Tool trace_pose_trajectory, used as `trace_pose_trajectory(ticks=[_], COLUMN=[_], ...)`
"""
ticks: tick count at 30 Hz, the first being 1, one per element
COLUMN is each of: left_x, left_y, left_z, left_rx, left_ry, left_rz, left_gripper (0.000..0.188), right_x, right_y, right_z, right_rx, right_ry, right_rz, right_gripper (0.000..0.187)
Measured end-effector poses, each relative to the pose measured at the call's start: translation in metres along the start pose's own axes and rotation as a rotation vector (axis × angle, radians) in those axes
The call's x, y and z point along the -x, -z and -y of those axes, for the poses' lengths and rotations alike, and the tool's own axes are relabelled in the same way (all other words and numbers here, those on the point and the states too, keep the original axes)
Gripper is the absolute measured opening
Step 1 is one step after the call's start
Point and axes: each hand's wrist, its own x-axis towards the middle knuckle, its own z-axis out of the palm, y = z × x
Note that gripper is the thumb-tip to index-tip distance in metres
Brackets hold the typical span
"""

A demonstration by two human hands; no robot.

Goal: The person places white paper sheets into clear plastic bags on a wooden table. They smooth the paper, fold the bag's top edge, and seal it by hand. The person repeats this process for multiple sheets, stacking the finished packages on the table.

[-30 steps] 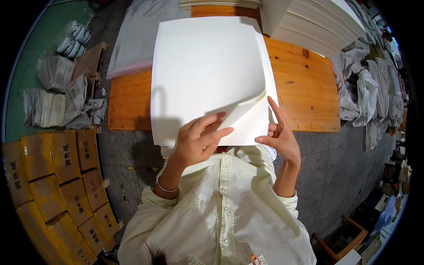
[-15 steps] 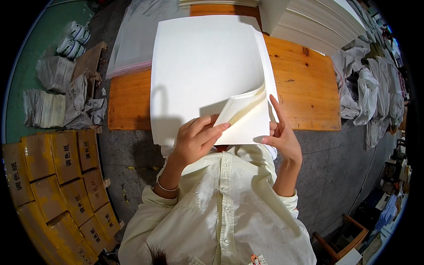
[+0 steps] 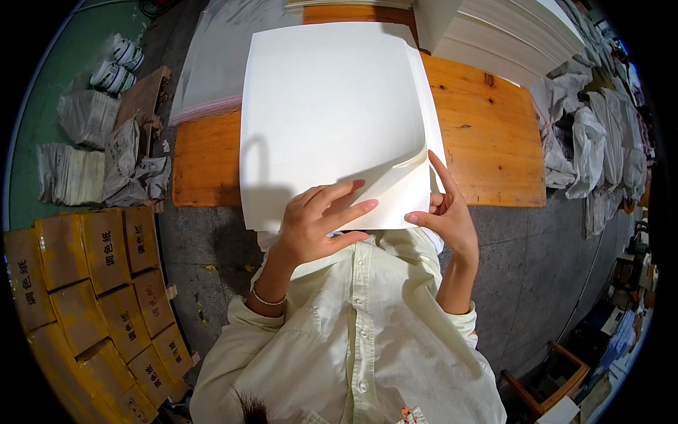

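A stack of large white paper sheets (image 3: 325, 92) lies on a wooden bench top, its near edge at my body. The upper sheets' near right corner (image 3: 395, 177) curls up from those below. Over the near edge, my left hand (image 3: 314, 220) is open, its fingers spread beside the curled sheets and its thumb low at the stack's edge. My right hand (image 3: 448, 212) is at the stack's near right corner. Its index finger stretches along the right edge, its thumb lies apart on the corner, and the other fingers bend against the edge.
The wooden bench (image 3: 487, 134) extends to both sides. Thick piled white sheets (image 3: 505, 35) stand at the far right, and clear plastic sheeting (image 3: 212, 63) lies at the far left. Taped cardboard boxes (image 3: 78, 297) are stacked on the left. Plastic bags (image 3: 590, 141) crowd the right side.
My left fingers have come off the folded-back sheets and spread apart. The lifted corner has dropped and unfolded toward the right. My right thumb has shifted slightly left.
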Motion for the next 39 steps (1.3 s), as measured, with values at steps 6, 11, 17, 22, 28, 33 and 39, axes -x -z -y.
trace_pose_trajectory(ticks=[6, 11, 17, 22, 28, 33, 39], left_x=[0.006, 0.009, 0.007, 0.001, 0.005, 0.007, 0.006], left_y=[-0.002, -0.005, -0.003, 0.006, 0.004, 0.004, -0.003], left_z=[0.004, 0.006, 0.007, 0.003, 0.005, 0.005, 0.004], left_rx=[0.053, 0.057, 0.092, 0.119, 0.089, 0.107, 0.161], left_ry=[0.038, 0.047, 0.057, 0.12, 0.148, 0.138, 0.085], left_rz=[-0.014, -0.05, -0.017, 0.071, 0.072, 0.044, -0.129], left_gripper=[0.052, 0.054, 0.058, 0.059, 0.056, 0.052, 0.048], right_x=[-0.001, 0.001, 0.0, 0.0, 0.0, 0.0, 0.001], right_y=[-0.008, 0.0, 0.001, 0.002, 0.004, 0.009, 0.006], right_z=[0.007, 0.006, 0.0, 0.0, -0.002, -0.002, 0.0], right_rx=[-0.005, -0.056, -0.06, -0.064, -0.12, -0.16, -0.236], right_ry=[-0.014, 0.0, 0.012, 0.017, 0.025, 0.038, 0.036], right_rz=[-0.053, 0.012, 0.016, 0.027, 0.07, 0.132, 0.156], right_gripper=[0.1, 0.098, 0.099, 0.099, 0.101, 0.105, 0.107])
